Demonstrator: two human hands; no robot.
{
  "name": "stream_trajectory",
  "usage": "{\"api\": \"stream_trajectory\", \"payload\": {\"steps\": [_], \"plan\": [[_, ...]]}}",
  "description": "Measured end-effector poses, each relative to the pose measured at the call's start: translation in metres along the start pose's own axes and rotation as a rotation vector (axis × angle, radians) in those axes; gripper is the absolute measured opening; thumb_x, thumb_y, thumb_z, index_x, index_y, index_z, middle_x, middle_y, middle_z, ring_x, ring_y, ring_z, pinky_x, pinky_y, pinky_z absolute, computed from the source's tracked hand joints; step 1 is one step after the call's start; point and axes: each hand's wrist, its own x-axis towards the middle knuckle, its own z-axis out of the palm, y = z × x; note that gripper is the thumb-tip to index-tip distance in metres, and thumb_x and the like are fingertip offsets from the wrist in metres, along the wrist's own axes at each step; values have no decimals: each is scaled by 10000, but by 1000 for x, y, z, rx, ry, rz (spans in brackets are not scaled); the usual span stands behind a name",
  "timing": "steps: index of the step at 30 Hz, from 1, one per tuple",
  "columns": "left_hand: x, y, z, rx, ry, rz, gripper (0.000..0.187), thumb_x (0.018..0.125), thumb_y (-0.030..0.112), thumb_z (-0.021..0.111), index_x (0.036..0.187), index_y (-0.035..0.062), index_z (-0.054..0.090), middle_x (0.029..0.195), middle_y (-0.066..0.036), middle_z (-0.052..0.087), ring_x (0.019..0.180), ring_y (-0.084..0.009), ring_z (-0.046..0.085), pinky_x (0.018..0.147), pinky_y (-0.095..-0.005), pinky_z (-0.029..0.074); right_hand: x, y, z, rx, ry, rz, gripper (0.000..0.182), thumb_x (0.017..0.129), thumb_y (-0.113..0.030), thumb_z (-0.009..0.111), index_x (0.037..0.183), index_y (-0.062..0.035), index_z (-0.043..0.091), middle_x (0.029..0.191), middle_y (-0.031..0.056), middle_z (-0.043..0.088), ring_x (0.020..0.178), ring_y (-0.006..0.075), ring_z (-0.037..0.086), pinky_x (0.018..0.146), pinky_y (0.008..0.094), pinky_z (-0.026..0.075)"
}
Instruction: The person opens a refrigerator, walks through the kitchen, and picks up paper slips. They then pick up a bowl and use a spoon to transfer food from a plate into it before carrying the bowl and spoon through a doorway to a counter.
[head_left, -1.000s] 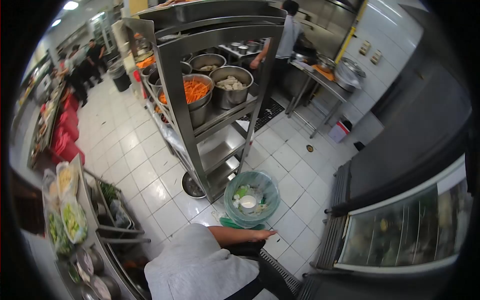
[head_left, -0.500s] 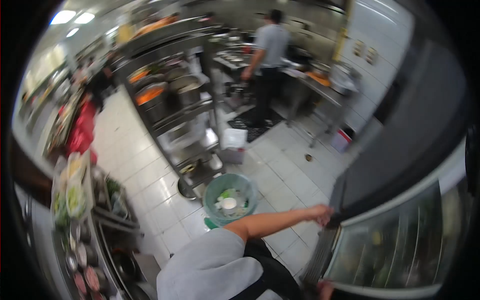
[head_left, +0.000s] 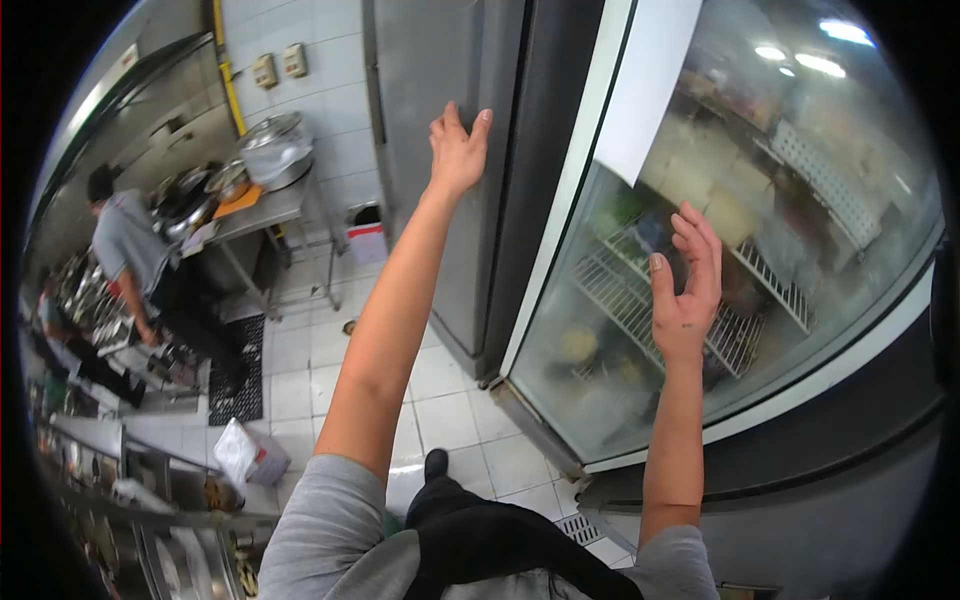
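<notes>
My left hand point(head_left: 460, 152) is raised with its fingers apart and holds nothing. Behind it, overlapping in this view, stands a tall grey metal cabinet point(head_left: 420, 60). My right hand point(head_left: 690, 285) is up in front of a glass refrigerator door point(head_left: 550, 390), fingers loosely curved and thumb apart, with nothing in it. Through the fogged glass show wire shelves point(head_left: 620, 295) and blurred food. A white sheet point(head_left: 650, 80) hangs at the upper part of the glass.
At the left, a person in a grey shirt point(head_left: 140, 240) stands on a black mat point(head_left: 237, 375) near the stoves. A steel table point(head_left: 260, 215) carries a large lidded pot point(head_left: 275, 150). A white bin point(head_left: 366, 235) and a white-topped box point(head_left: 245, 450) are on the tiled floor.
My view has swung right, from the shelving and aisle to the refrigerator. Both arms now reach forward, hands raised. The green bin has left view.
</notes>
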Motion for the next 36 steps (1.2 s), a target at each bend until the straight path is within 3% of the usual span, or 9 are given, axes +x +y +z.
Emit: {"api": "stream_trajectory", "payload": {"steps": [2,6,11,13,16,19,23,30,36], "plan": [[23,-10,17,112,122,-8,585,909,483,478,1119,-63,494,1111,-288,508,1036,-420,503,885,-434,416,17,15,12,-235,-6,-73,367,777,-19,611,1141,-22,571,1278,138,495,1148,293,491,911,359,429],[38,-36,0,21,-44,132,504,945,392,467,679,-36,439,688,-216,514,661,-369,492,650,-421,409,19,54,25,-604,-12,-225,351,766,-28,622,1115,-13,580,1259,156,507,1161,339,475,940,411,407],[25,-56,-63,30,-64,-8,470,952,383,446,766,-41,524,717,-215,528,670,-294,527,652,-407,419,13,73,23,-817,32,-320,263,812,-74,617,1067,-10,596,1206,180,545,1128,344,505,943,427,413],[19,-111,-94,36,251,288,437,952,335,418,997,-49,621,778,-159,602,695,-250,551,682,-369,447,10,79,24,-841,79,-379,237,845,-109,602,1055,0,594,1208,188,539,1125,346,505,949,433,412],[13,-239,-192,-407,274,-38,312,939,259,414,1021,-11,547,976,-94,598,863,-200,585,792,-311,484,12,80,28,-892,75,-397,236,873,-142,584,1054,9,595,1206,200,531,1131,347,499,949,439,418],[31,-249,-260,-609,597,-100,467,907,268,499,1262,-31,454,1127,-135,567,982,-224,580,844,-355,486,13,85,30,-874,59,-431,270,882,-152,574,1078,33,589,1237,220,485,1156,356,476,945,445,431],[50,-304,-322,-715,546,-259,462,922,320,488,1236,-20,476,1121,-133,577,964,-246,589,826,-355,495,13,80,37,-1012,66,-442,294,884,-171,573,1094,35,584,1239,216,468,1176,359,457,946,448,430],[25,-290,-272,-549,557,-148,539,941,390,458,1282,-27,435,1126,-127,561,1022,-222,560,871,-330,465,9,71,30,-986,70,-300,334,828,-192,610,1105,-8,585,1231,190,489,1189,361,445,950,438,418],[23,-163,-158,-334,162,327,490,977,354,400,1180,-79,506,1066,-122,585,977,-199,560,914,-328,415,-29,37,34,-577,-63,33,399,693,-122,655,1075,-40,575,1307,203,449,1250,370,405,1005,488,354]]}}
